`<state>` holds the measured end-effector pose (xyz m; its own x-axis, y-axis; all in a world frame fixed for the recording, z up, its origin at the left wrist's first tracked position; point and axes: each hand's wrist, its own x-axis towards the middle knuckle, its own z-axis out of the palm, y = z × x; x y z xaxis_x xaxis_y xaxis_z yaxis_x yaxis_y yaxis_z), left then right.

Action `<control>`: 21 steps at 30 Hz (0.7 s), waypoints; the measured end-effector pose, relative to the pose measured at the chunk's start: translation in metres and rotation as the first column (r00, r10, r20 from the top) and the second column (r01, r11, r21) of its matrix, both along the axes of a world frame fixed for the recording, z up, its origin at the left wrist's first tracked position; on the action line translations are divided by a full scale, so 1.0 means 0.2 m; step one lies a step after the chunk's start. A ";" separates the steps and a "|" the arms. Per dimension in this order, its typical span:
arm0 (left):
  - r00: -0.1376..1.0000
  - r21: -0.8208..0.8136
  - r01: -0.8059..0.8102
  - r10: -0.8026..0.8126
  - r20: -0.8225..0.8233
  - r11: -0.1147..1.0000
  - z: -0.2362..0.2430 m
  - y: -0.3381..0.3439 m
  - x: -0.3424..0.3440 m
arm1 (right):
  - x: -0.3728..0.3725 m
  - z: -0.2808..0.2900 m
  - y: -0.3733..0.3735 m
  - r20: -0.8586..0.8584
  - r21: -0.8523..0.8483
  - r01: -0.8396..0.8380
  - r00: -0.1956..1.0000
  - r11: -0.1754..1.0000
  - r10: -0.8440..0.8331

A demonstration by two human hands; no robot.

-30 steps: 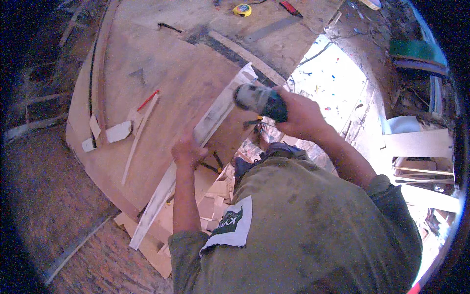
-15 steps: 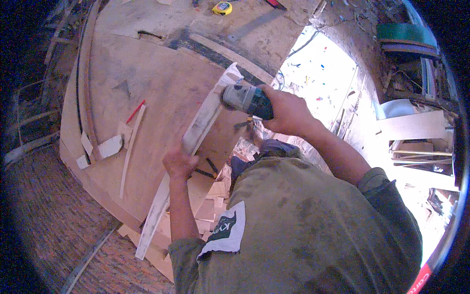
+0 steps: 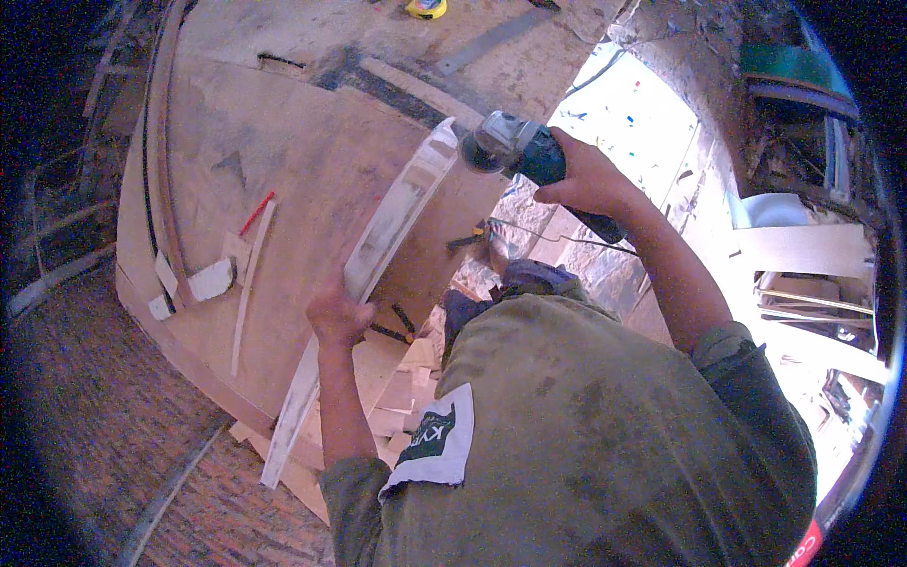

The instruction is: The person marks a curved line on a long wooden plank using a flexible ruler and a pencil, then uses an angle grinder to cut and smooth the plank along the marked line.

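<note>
A long pale strip of wood [image 3: 402,219] lies slantwise over the workbench, its near end reaching past the bench edge. Around its middle my left hand [image 3: 338,317] is closed, pressing it from above. My right hand [image 3: 597,175] grips an angle grinder [image 3: 524,146] with a dark body and a metal head. The grinder's round disc [image 3: 484,151] is just right of the strip's far end and looks a little apart from it. The strip's upper face is streaked with grey and white, with a notched shape at the far tip.
On the wooden workbench [image 3: 312,161] lie a thin wood strip [image 3: 253,283], a red pencil-like stick [image 3: 257,214], a white offcut [image 3: 212,281], a metal ruler [image 3: 496,42] and a yellow tape measure [image 3: 427,8]. A cable [image 3: 576,239] trails behind the grinder. Wood scraps [image 3: 402,397] lie below the bench.
My right hand has drawn the grinder right, off the strip's face. The strip now shows more of its far end, and my left hand has shifted slightly left with it.
</note>
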<state>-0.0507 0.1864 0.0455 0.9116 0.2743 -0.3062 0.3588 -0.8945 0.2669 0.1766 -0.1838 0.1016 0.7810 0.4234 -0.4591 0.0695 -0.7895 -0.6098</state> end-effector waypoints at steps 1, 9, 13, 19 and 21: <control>1.000 0.020 0.003 -0.003 0.018 1.000 -0.01 0.00 0.00 | 0.01 0.00 -0.01 -0.026 0.016 0.031 0.999 0.999 -0.031; 0.979 0.058 -0.102 0.111 -0.171 0.993 0.03 -0.05 0.06 | -0.11 0.11 0.10 -0.050 0.017 -0.138 0.989 0.990 0.139; 0.999 0.089 -0.023 0.019 0.046 0.996 -0.04 -0.02 -0.01 | -0.17 0.10 0.16 -0.053 -0.009 -0.197 0.979 0.980 0.197; 0.999 0.119 0.015 -0.019 0.037 0.993 -0.08 0.00 -0.03 | -0.04 0.04 0.09 -0.081 -0.033 -0.096 0.992 0.995 0.093; 0.999 0.130 0.000 -0.006 0.043 0.991 -0.06 -0.01 -0.04 | 0.01 -0.01 0.04 -0.092 0.013 -0.049 0.994 0.999 0.050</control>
<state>-0.0581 0.1849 0.0329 0.9240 0.3064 -0.2287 0.3467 -0.9237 0.1632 0.1782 -0.1765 0.1005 0.7135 0.4655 -0.5237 0.0510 -0.7799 -0.6238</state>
